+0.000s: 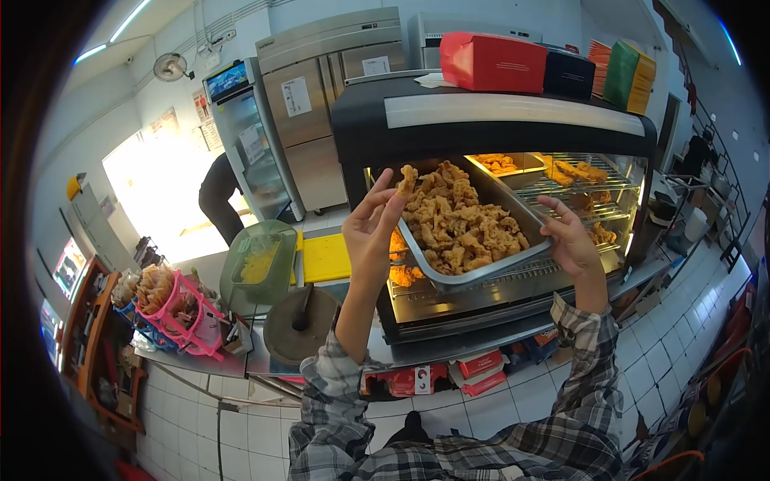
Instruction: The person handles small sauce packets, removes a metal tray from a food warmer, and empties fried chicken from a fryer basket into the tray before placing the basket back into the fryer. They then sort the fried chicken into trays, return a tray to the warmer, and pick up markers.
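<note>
A metal tray (pixel 485 275) heaped with fried chicken pieces (pixel 461 220) is at the opening of a lit display warmer (pixel 489 103), tilted toward me. Between the thumb and fingertip of my left hand (pixel 374 220) is a small piece of fried chicken (pixel 407 181), raised at the tray's left edge. My right hand (pixel 568 238) grips the tray's right rim, thumb against the edge and index finger extended. Whether the tray's far end rests on a shelf cannot be seen. Behind it, a second tray (pixel 521 178) and wire racks (pixel 573 186) inside the warmer hold more fried food.
On the counter to the left are a round dark lid (pixel 281 333) with a black handle, a yellow cutting board (pixel 326 256), a green tub (pixel 255 272) and a pink basket (pixel 192 321). Boxes (pixel 493 62) stand atop the warmer. Another person (pixel 220 196) bends near the fridge.
</note>
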`<action>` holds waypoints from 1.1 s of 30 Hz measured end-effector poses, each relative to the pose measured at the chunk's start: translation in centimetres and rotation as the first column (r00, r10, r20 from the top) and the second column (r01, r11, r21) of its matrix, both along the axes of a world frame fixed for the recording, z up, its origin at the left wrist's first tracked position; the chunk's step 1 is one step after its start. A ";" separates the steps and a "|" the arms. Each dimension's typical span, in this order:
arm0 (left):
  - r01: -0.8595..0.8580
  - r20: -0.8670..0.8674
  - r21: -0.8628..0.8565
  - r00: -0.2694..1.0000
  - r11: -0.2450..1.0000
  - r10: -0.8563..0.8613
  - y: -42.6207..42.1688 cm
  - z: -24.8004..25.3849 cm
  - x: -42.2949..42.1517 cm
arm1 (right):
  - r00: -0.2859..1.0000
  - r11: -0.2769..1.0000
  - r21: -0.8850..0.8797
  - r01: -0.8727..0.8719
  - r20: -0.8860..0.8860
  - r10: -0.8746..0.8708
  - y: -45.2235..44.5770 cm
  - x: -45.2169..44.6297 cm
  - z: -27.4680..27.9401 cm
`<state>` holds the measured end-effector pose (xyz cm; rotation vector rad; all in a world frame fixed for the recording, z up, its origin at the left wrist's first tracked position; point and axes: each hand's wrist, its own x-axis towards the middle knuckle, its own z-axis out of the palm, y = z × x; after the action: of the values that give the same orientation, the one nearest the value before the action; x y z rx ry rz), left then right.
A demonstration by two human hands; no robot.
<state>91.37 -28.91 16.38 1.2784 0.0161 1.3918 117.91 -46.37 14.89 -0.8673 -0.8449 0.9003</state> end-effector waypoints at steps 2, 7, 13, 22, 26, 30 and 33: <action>-0.019 -0.011 -0.033 1.000 0.999 0.019 2.1 -0.9 0.9 | 1.000 1.000 0.009 0.010 0.001 -0.010 1.4 0.3 -0.1; -0.052 -0.084 -0.037 0.995 0.998 0.049 3.3 -1.0 0.0 | 0.995 0.996 0.001 0.090 -0.037 -0.090 5.7 0.4 -0.3; -0.114 -0.065 -0.055 0.992 0.992 0.110 2.1 -1.5 -5.5 | 0.982 0.983 0.069 0.168 -0.103 -0.160 10.5 -1.4 0.5; -0.474 -0.177 0.184 0.846 0.861 0.503 1.4 -3.7 -10.0 | 0.912 0.874 0.268 0.406 -0.173 -0.371 15.5 -3.8 -2.4; -0.525 -0.134 0.334 0.796 0.783 0.591 -0.5 -3.1 -11.5 | 0.860 0.825 0.261 0.501 -0.042 -0.509 14.4 -7.1 -2.0; -0.453 -0.009 0.411 0.866 0.791 0.501 -2.9 -2.0 -12.5 | 0.803 0.794 0.375 0.479 0.178 -0.569 14.2 -9.4 -1.6; -0.384 0.064 0.390 0.918 0.837 0.391 -4.0 -2.3 -12.5 | 0.781 0.786 0.442 0.433 0.250 -0.572 15.0 -9.6 -2.2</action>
<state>78.92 -32.87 14.05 1.6938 0.0066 1.7964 108.27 -31.41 12.66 -0.8891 -0.9938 0.0776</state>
